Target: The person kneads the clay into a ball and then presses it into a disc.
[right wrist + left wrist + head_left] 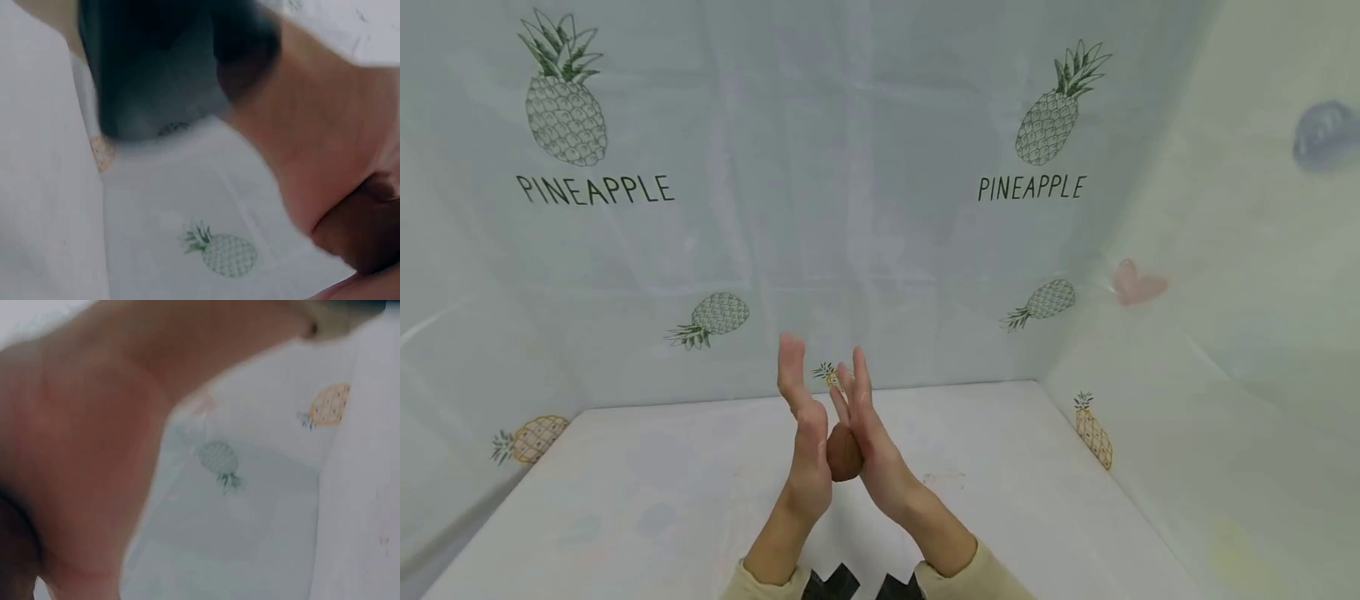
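A brown, roundish lump that looks like clay [844, 456] sits between two palms, raised over the white table. From the left, my left hand [808, 450] presses its palm against the lump, fingers pointing up. My right hand [880, 458] presses from the other side with straight, slightly spread fingers. In the left wrist view the dark lump [15, 556] shows at the lower left edge beside the palm. The right wrist view has the lump [369, 231] at the lower right, squeezed between both palms. Most fingers lie outside the wrist views.
The white table [662, 475] stretches out beneath the hands, with faint reddish-brown marks [943, 479] right of them. Sheets printed with pineapples hang as a back wall [865, 208] and side walls around the table. Dark wrist straps [831, 582] show at the sleeves.
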`<action>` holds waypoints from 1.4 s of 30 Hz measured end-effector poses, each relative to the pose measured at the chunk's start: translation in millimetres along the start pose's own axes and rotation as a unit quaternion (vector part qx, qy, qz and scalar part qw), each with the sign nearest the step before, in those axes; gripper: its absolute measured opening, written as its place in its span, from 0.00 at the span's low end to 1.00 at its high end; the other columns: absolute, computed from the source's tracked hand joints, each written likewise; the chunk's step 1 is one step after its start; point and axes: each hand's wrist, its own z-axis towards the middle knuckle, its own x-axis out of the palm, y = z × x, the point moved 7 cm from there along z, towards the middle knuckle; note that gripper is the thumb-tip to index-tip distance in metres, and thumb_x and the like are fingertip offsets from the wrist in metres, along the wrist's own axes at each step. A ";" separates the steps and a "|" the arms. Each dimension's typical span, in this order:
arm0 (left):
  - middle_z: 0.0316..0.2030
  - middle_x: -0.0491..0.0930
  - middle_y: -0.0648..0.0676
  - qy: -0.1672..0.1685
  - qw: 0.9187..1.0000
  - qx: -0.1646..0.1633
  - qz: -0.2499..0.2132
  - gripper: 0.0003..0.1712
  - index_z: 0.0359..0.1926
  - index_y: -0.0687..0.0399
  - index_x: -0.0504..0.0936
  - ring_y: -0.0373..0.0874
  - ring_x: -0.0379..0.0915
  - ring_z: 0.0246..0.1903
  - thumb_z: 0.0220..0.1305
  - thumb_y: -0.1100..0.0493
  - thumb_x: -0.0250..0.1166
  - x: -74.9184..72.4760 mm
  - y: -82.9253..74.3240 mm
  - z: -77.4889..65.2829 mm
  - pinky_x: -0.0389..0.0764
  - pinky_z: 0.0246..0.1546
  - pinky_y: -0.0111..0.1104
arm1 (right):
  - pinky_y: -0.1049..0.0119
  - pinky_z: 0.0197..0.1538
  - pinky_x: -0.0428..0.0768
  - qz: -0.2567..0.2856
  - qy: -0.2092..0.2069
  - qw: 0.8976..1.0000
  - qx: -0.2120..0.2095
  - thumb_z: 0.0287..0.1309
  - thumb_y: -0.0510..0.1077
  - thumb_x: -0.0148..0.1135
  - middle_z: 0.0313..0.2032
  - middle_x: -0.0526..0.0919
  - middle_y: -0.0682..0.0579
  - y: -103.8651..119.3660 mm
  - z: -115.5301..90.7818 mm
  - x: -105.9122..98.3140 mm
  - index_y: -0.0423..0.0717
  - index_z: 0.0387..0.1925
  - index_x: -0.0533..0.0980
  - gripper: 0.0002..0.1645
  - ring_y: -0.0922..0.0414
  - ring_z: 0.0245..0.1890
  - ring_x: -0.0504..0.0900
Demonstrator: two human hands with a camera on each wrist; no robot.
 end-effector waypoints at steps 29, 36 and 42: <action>0.85 0.25 0.42 0.017 0.995 -0.072 0.067 0.38 0.86 0.37 0.28 0.44 0.14 0.82 0.85 0.39 0.29 -11.6 18.1 -12.3 0.22 0.73 0.67 | 0.42 0.83 0.33 0.080 -0.052 0.995 0.033 0.82 0.69 0.15 0.85 0.25 0.58 -37.8 4.3 -4.1 0.75 0.83 0.22 0.37 0.49 0.85 0.29; 0.84 0.25 0.38 -0.013 0.984 -0.142 0.108 0.37 0.86 0.30 0.30 0.35 0.53 0.74 0.84 0.37 0.29 -31.1 40.9 -20.4 0.49 0.74 0.60 | 0.37 0.80 0.27 0.054 -0.087 0.994 0.027 0.83 0.68 0.17 0.84 0.25 0.62 -23.9 -1.4 7.7 0.72 0.84 0.23 0.38 0.49 0.85 0.27; 0.85 0.28 0.40 0.001 0.979 -0.172 0.113 0.35 0.86 0.30 0.33 0.44 0.20 0.83 0.85 0.42 0.30 -12.6 48.8 -34.4 0.30 0.75 0.70 | 0.40 0.81 0.24 0.044 -0.128 0.990 -0.042 0.83 0.64 0.18 0.84 0.27 0.61 -5.6 -4.1 -14.7 0.71 0.84 0.24 0.37 0.55 0.85 0.29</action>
